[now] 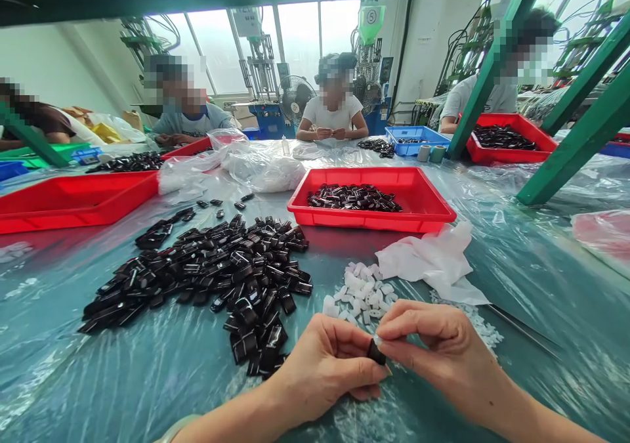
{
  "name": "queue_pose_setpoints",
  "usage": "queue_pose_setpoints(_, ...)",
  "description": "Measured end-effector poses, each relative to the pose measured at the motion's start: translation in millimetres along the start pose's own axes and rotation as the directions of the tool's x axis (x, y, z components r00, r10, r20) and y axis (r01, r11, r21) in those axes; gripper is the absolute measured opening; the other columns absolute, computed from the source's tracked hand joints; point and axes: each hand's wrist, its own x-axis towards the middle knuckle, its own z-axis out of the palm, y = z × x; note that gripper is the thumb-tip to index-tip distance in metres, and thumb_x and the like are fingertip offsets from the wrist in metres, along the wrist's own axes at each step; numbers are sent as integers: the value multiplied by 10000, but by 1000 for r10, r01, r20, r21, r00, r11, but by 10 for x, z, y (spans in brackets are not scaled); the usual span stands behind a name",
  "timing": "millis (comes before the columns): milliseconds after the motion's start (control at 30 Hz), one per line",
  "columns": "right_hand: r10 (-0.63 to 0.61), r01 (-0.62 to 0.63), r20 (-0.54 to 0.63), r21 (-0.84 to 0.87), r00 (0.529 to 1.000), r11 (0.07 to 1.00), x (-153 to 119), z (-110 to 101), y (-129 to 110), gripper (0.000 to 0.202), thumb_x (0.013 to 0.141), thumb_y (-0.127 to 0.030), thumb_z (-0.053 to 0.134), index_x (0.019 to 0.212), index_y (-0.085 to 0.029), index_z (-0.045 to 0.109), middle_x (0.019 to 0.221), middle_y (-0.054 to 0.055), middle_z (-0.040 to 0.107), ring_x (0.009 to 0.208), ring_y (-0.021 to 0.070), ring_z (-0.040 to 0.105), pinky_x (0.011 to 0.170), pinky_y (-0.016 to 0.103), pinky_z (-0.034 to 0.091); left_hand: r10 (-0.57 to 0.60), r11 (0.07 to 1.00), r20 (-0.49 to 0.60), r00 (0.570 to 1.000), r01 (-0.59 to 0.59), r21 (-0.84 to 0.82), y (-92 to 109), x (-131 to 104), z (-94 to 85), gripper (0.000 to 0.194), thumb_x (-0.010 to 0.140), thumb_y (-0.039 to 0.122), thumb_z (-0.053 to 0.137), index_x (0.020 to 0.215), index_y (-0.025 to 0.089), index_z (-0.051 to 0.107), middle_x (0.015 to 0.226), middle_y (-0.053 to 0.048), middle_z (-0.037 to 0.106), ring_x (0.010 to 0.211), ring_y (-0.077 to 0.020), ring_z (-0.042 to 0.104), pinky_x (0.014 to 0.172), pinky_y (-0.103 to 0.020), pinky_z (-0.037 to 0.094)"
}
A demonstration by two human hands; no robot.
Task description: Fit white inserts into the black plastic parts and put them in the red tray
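In the head view, my left hand (329,361) is closed around a small black plastic piece (377,352), held between thumb and fingers near the bottom middle. My right hand (438,338) pinches a tiny whitish piece (377,340) against the top end of that black piece; fingertips hide most of it. Just beyond my hands lies a heap of small white translucent pieces (367,293). A large pile of glossy black pieces (211,262) spreads to the left of them.
A red tray (374,220) with black pieces stands ahead, another red tray (79,216) at left. Tweezers (524,328) and a crumpled white bag (433,259) lie right. Green posts (581,108) rise from the plastic-covered table. Several people sit across.
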Motion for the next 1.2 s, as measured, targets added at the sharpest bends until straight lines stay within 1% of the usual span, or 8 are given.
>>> queue_pose_setpoints(100, -33, 33, 1, -48, 999, 998, -15, 12, 2, 126, 760, -146, 607, 774, -217, 711, 723, 5, 627, 622, 97, 574, 573, 198, 457, 21, 1000, -21, 1000, -21, -5, -2, -5, 3, 281, 558, 288, 756, 743, 85, 695, 543, -17, 602, 500, -91, 549, 519, -193, 444)
queue_pose_setpoints(233, -62, 64, 15, -120, 998, 991, -21, 36, 2, 210, 785, -129, 572, 897, -245, 706, 779, 11, 621, 669, 103, 580, 595, 193, 463, 43, 999, -62, 997, -43, -5, 0, -17, 22, 222, 595, 275, 730, 719, 95, 693, 542, -11, 596, 511, -96, 557, 525, -198, 453)
queue_pose_setpoints(367, -85, 87, 16, -146, 996, 985, -22, 56, 20, 244, 793, -126, 561, 941, -266, 696, 771, 2, 615, 662, 100, 573, 590, 185, 458, 54, 998, -87, 995, -55, -5, -9, -22, 37, 197, 597, 259, 725, 700, 94, 691, 539, -9, 591, 496, -87, 540, 513, -192, 442)
queue_pose_setpoints(500, -48, 48, 4, -137, 999, 989, -21, 69, 34, 224, 789, -137, 573, 920, -266, 702, 757, -3, 610, 652, 99, 566, 586, 181, 454, 77, 997, -86, 993, -76, 12, -30, -26, 25, 181, 612, 251, 707, 707, 98, 694, 567, -11, 594, 504, -90, 538, 518, -197, 444)
queue_pose_setpoints(667, 17, -14, 25, -112, 1000, 994, -29, 66, 43, 197, 798, -162, 567, 906, -254, 704, 758, 7, 604, 674, 115, 563, 598, 195, 452, 111, 991, -80, 991, -105, 78, -42, -27, 11, 164, 633, 256, 682, 661, 95, 680, 519, 6, 540, 497, -91, 514, 521, -206, 443)
queue_pose_setpoints(933, 15, -4, 72, -141, 997, 990, -25, 52, 38, 192, 818, -170, 538, 868, -252, 705, 769, 8, 590, 683, 113, 548, 609, 201, 438, 110, 988, -72, 991, -101, 113, -43, -34, 9, 170, 634, 257, 665, 653, 88, 664, 505, 17, 493, 488, -93, 502, 514, -212, 440)
queue_pose_setpoints(1067, 41, -32, 73, -117, 996, 993, -22, 57, 48, 165, 811, -168, 545, 797, -233, 696, 770, 8, 587, 685, 114, 546, 608, 202, 436, 111, 987, -85, 990, -100, 126, -52, -30, 9, 171, 632, 251, 656, 660, 83, 662, 484, 24, 473, 464, -89, 489, 500, -213, 435)
queue_pose_setpoints(1200, 59, -52, 71, -98, 996, 994, -32, 57, 79, 140, 808, -177, 557, 778, -230, 683, 779, -3, 581, 700, 105, 543, 618, 195, 430, 110, 986, -88, 990, -98, 133, -60, -22, 5, 158, 630, 243, 651, 632, 85, 649, 476, 25, 470, 465, -94, 497, 492, -210, 431)
